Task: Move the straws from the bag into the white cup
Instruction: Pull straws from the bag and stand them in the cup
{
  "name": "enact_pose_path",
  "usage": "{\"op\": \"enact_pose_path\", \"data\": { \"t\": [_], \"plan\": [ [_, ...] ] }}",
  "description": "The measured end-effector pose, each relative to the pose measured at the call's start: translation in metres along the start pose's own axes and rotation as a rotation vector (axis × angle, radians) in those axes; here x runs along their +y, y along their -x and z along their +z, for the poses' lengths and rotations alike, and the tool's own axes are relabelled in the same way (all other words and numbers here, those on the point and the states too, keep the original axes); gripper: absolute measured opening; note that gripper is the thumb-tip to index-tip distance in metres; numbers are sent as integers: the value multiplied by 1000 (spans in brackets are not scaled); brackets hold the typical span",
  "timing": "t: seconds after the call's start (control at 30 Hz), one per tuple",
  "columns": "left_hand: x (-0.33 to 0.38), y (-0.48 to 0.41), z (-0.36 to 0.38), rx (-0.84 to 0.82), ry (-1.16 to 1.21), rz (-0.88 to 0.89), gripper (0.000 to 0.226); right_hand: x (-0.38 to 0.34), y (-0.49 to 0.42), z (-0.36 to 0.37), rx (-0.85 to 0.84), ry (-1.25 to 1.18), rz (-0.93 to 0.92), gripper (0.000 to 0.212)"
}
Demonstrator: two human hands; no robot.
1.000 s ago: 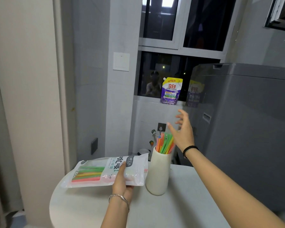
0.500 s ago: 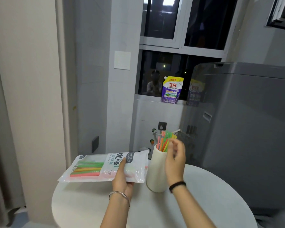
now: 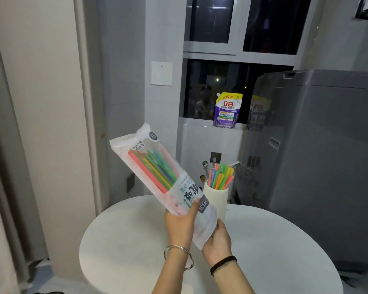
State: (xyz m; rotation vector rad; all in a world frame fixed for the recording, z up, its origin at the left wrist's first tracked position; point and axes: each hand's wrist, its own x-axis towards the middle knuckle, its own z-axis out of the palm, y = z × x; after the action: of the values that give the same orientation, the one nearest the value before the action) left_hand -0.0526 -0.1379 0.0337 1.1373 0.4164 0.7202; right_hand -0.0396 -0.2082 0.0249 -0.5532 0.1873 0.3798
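Note:
A clear plastic bag [image 3: 157, 166] with several coloured straws inside is held up above the round white table [image 3: 274, 251], tilted with its sealed end up to the left. My left hand [image 3: 182, 225] grips the bag near its lower part. My right hand [image 3: 219, 240] holds the bag's bottom end from below. Behind the bag stands the white cup [image 3: 218, 197] on the table, with several coloured straws [image 3: 220, 177] sticking out of its top.
A grey washing machine [image 3: 317, 166] stands at the right, close to the table. A purple and yellow detergent pouch [image 3: 226, 110] sits on the window sill behind. A wall and door frame run along the left.
The bag has been lifted off the table and tilted upright to the left. My right hand has left the cup's straws and taken hold of the bag's lower end.

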Motion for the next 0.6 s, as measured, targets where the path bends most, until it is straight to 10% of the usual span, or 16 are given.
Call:
{"op": "enact_pose_path", "data": {
  "t": [0.23,0.6],
  "plan": [
    [2,-3,-15,197,247,-177,42,1,-4,-12,119,948,-343,19],
    [3,-19,-43,190,514,-408,48,-31,2,-10,67,868,-648,33]
  ]
}}
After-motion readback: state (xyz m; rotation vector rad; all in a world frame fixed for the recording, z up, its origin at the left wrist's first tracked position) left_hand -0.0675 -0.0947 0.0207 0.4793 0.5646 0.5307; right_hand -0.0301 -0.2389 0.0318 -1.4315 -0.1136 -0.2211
